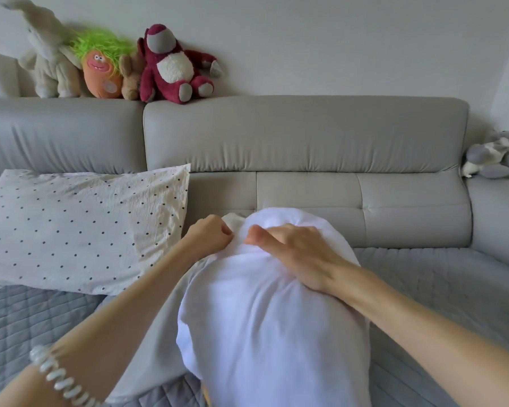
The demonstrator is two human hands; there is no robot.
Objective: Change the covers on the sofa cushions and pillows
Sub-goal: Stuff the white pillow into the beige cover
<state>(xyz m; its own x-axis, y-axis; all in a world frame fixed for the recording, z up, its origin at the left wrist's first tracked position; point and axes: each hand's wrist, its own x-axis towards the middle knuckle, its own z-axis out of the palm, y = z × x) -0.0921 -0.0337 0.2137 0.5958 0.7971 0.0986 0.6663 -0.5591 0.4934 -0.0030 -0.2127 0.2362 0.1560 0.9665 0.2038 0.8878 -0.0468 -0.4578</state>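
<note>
A plump white pillow [265, 315] stands on end on the sofa seat in front of me. My left hand [209, 237] is curled in a fist and grips the fabric at the pillow's upper left corner. My right hand [300, 254] lies over the top of the pillow, its fingers curled into the white cloth and the thumb pointing left toward the other hand. A light grey cloth [156, 324] hangs down along the pillow's left side. A second pillow in a white cover with black dots [80, 227] lies flat to the left.
The grey sofa [306, 133] has a quilted grey seat cover [441, 277]. Several plush toys sit on the backrest at the upper left, among them a dark red bear [171, 66]. A grey plush [491, 155] rests on the right armrest.
</note>
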